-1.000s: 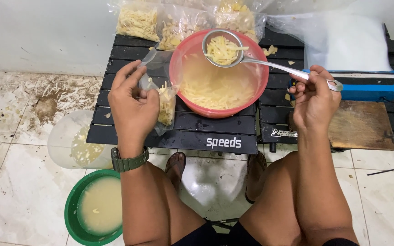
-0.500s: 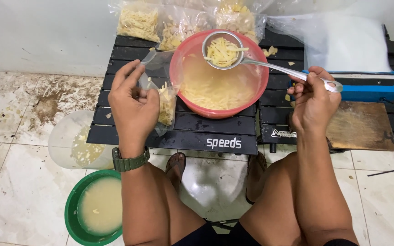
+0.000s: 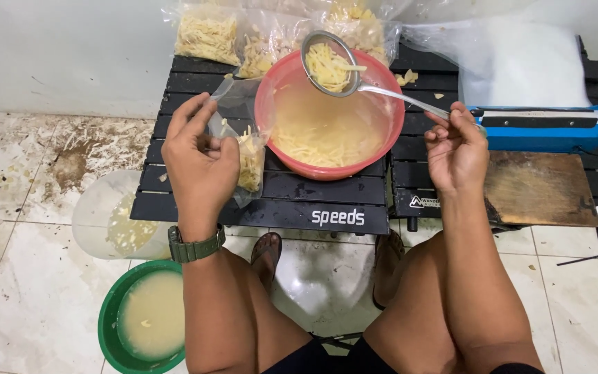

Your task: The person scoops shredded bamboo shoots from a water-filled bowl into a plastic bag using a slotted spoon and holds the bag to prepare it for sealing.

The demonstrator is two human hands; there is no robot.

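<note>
In my right hand (image 3: 457, 149) I hold a metal strainer (image 3: 328, 64) heaped with pale yellow strips, tilted above the red bowl's (image 3: 271, 104) far rim. My left hand (image 3: 201, 163) pinches a clear plastic bag (image 3: 243, 149), part filled with strips, just beside that bowl.

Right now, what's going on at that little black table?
A seated person holds a metal strainer of pale yellow strips in the right hand, tilted over a red bowl of cloudy liquid with more strips. The left hand holds a partly filled clear plastic bag beside the bowl. Filled bags lie behind, and a green bowl sits on the floor.
</note>
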